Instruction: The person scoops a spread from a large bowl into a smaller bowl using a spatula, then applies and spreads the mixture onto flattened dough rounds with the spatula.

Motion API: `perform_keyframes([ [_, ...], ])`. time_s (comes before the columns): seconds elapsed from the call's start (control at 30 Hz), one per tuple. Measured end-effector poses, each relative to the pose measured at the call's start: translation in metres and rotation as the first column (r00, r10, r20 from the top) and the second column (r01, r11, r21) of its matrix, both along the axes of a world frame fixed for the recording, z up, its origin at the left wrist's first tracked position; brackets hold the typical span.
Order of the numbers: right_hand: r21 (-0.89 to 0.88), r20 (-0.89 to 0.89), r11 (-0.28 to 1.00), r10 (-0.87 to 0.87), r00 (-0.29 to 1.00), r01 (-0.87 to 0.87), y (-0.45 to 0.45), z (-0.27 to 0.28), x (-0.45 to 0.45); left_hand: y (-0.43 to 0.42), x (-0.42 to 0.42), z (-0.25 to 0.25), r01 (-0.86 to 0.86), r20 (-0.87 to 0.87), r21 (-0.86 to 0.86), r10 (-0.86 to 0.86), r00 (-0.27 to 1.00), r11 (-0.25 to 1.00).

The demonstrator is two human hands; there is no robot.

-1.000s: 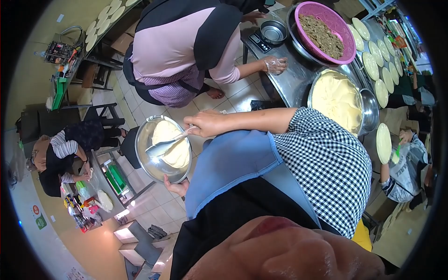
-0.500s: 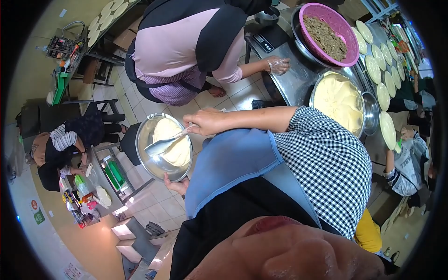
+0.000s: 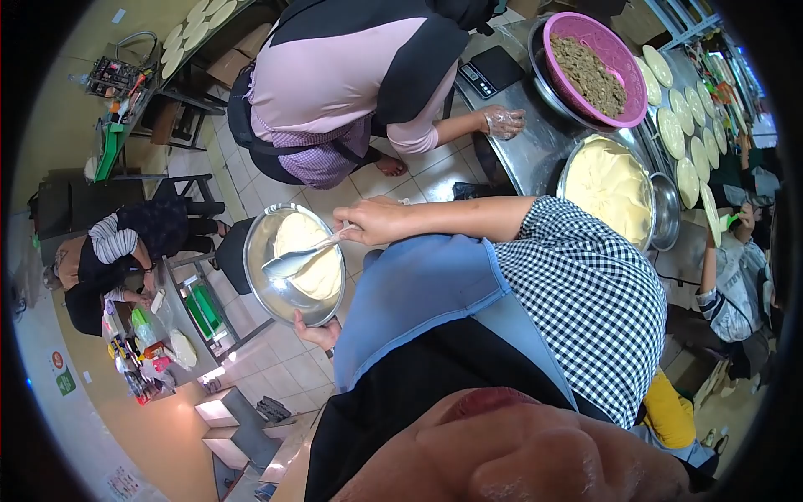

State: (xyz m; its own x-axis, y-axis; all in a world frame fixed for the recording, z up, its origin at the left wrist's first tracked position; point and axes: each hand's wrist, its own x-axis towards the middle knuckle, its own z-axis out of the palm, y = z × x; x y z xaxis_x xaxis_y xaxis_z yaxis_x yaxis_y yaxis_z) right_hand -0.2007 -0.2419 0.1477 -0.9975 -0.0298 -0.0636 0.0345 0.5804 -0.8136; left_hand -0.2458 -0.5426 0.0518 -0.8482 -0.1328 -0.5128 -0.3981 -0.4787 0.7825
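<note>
My right hand point(image 3: 368, 221) is closed round the handle of a pale spatula point(image 3: 288, 264). The spatula's blade lies against a mound of pale yellow, creamy dough point(image 3: 311, 280) in a steel mixing bowl point(image 3: 261, 289). My left hand point(image 3: 317, 331) grips the bowl at its lower rim, thumb showing; its other fingers are partly hidden. The bowl is held tilted in front of my blue apron point(image 3: 410, 297). To the right, a larger bowl of the same pale mixture point(image 3: 606, 188) stands on a metal table.
A pink basin point(image 3: 556, 79) of brownish filling and a black scale point(image 3: 493, 71) sit on the metal table point(image 3: 531, 155). Beside it a co-worker's gloved hand point(image 3: 505, 123) hangs. Pale round discs point(image 3: 672, 132) lie at the right. Another person point(image 3: 125, 251) works at the left.
My hands, the spatula and the bowl stay almost in place. The surroundings shift slightly in view. At the right, a person's round disc has tipped nearly edge-on.
</note>
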Motion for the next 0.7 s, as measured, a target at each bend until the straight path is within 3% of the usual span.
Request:
perform_keyframes([
  [0.23,0.025,0.048,0.999,-0.021,0.999,0.020,-0.006,-0.001,-0.007,-0.033,-0.020,-0.033,0.092,0.094,0.100,-0.101,0.990,0.991],
  [0.57,0.007,0.037,0.999,-0.044,0.998,0.044,-0.003,0.000,-0.018,-0.019,-0.019,-0.020,0.127,-0.028,0.158,-0.124,0.992,0.979],
  [0.67,-0.020,0.015,1.000,-0.009,1.000,0.010,-0.019,0.010,-0.066,-0.042,-0.066,-0.010,0.152,-0.013,0.153,-0.152,0.988,0.976],
  [0.7,0.016,-0.012,0.997,-0.073,0.997,0.073,-0.031,0.011,-0.086,-0.048,-0.088,0.005,0.141,-0.010,0.153,-0.141,0.990,0.978],
])
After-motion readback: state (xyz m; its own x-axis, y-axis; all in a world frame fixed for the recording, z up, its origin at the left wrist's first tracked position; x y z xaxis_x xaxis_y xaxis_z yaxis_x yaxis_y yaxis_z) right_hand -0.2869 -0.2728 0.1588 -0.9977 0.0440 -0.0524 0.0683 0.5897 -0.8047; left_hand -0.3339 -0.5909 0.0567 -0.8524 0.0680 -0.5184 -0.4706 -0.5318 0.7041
